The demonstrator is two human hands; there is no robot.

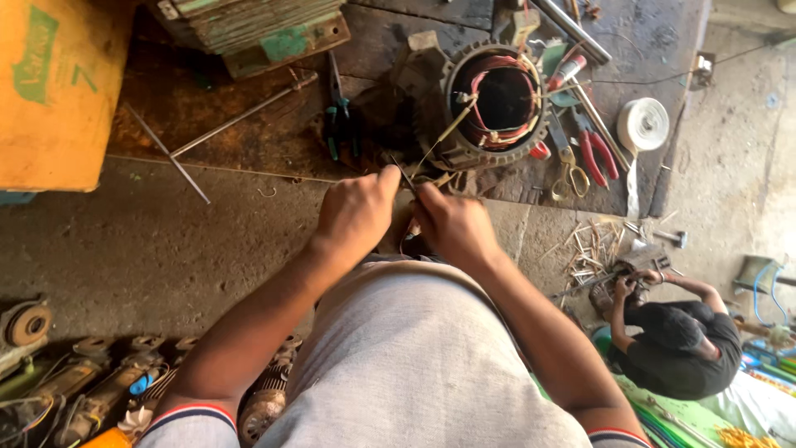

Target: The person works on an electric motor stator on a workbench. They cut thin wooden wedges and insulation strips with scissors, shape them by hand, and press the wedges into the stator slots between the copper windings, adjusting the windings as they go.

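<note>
Head view: left hand (355, 214) and right hand (452, 226) clenched together on a thin wire (404, 176) at near edge of desk (249, 124). Motor stator (496, 104) with copper windings just beyond hands. Pliers (599, 151), scissors (568, 172), tape roll (643, 124) toward right edge.

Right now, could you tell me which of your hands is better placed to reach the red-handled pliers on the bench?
Probably the right hand. It sits on the same side as the red-handled pliers, which lie right of the motor stator. The left hand would have to cross over it.
</note>
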